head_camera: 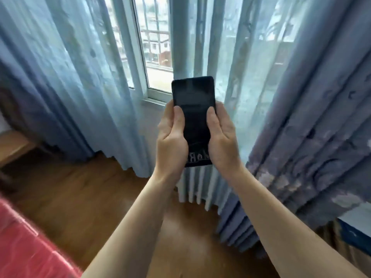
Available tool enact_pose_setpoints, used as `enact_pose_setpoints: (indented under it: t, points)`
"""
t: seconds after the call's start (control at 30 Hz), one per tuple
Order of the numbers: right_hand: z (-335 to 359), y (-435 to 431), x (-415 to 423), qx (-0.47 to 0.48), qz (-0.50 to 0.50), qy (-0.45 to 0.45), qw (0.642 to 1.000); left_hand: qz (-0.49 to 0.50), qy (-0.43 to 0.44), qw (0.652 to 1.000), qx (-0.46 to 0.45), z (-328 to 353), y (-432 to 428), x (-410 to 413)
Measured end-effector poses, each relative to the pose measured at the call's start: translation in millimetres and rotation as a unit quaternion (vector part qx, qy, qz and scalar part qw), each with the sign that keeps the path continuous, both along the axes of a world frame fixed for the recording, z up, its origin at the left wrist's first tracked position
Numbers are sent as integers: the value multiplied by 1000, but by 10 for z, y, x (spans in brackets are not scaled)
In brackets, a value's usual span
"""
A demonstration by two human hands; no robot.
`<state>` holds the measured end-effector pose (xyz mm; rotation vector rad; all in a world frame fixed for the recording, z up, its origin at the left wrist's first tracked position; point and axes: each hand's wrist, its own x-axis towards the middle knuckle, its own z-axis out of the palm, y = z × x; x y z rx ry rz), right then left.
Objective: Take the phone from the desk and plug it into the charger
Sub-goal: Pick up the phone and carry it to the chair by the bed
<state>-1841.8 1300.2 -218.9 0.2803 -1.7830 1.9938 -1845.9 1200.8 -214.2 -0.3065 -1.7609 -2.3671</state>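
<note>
phone point(193, 117) upright, screen dark | left hand point(171, 137) grip and right hand point(221, 137) grip both clasping it | curtains point(281, 97), window point(154, 47) behind | possibly bed point(30, 247) lower left, blurred

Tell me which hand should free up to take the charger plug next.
Either, probably: left hand and right hand hold the phone alike, thumbs on its screen. No charger is in view, so neither is visibly nearer.

My left hand point(170, 137) and right hand point(222, 139) are bare, no rings or watch visible; behind each wrist my forearms run back uncovered, with no sleeve showing anywhere along them
</note>
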Motion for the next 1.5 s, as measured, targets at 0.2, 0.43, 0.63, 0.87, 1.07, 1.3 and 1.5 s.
enact_pose_setpoints:
  t: [0.2, 0.43, 0.63, 0.87, 1.07, 1.3, 1.5]
  points:
    - [-87, -860, -735, -4, 132, -12, 991, 115, -10, 993, 3, -142, -870, -550]
    - [-214, -1384, -1632, -2, 221, -34, 975, 231, -7, 973, -27, -257, -1350, -1276]
    - [-117, -1592, -2528, 2, 309, -12, 951, 316, -5, 948, -28, -131, -1473, -2020]
    - [-151, -2158, -3293, 9, 394, -17, 919, 411, 0, 910, -49, -155, -1908, -2586]
    - [-241, -3105, -3675, 23, 478, -18, 878, 488, -29, 871, -49, -324, -2793, -2896]
    - [-185, -4456, -4172, 50, 500, 0, 864, 535, -50, 843, -21, -331, -4133, -3402]
    - [-18, -5496, -4626, 66, 507, -3, 859, 554, -58, 830, -35, -182, -5187, -3841]
